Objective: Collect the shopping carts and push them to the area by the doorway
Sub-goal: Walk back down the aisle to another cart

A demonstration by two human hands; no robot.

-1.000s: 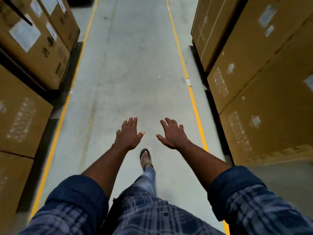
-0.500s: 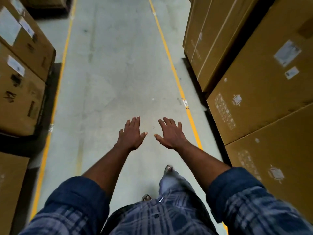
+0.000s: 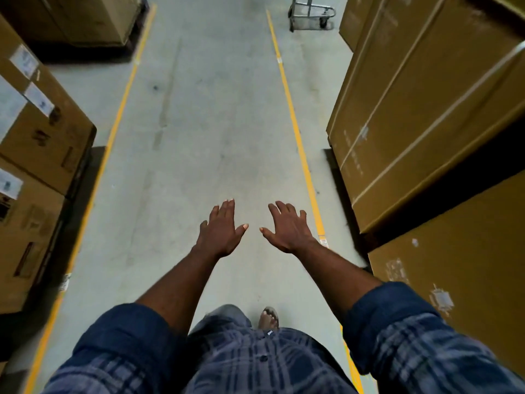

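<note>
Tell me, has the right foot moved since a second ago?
Yes. The right foot has come forward beside the right-hand yellow line; a second ago the other foot led, farther left of that line.

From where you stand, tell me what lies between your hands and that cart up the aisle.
Nothing visible. The left hand and right hand are empty and open, and only bare floor runs up to the cart, far ahead beside the right-hand boxes.
</note>
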